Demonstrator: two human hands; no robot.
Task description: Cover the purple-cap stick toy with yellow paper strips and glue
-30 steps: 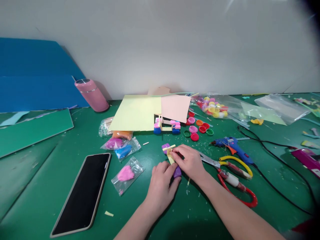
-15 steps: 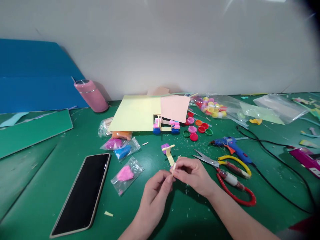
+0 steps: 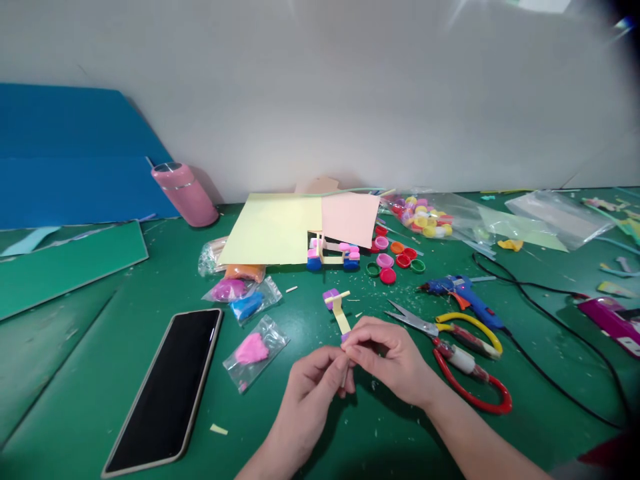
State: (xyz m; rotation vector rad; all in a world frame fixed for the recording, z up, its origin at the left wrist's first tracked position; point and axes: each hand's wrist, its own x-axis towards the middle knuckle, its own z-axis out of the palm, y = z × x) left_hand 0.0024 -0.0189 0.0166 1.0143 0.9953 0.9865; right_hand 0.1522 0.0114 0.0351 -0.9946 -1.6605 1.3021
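Note:
My left hand [image 3: 315, 387] and my right hand [image 3: 390, 355] meet at the fingertips above the green table. Pinched between them is a short pale stick [image 3: 345, 379], mostly covered by the fingers. Just beyond the fingertips lies a small craft piece [image 3: 341, 320], a yellow strip with purple ends and a thin pale stick across its far end. Farther back stands a little model [image 3: 333, 254] with blue wheels and pink parts. Scissors [image 3: 415, 320] with one yellow and one red handle rest close to my right hand.
A blue glue gun [image 3: 463, 293] with a black cord lies at right. Bottle caps [image 3: 385, 261] and paper sheets [image 3: 275, 227] are at the back. On the left are a phone [image 3: 165, 393], clay packets [image 3: 253, 350] and a leaning pink flask [image 3: 185, 193].
The short pale stick rose above the fingertips before; now it shows below them, beside my left thumb. Both hands stay in nearly the same place.

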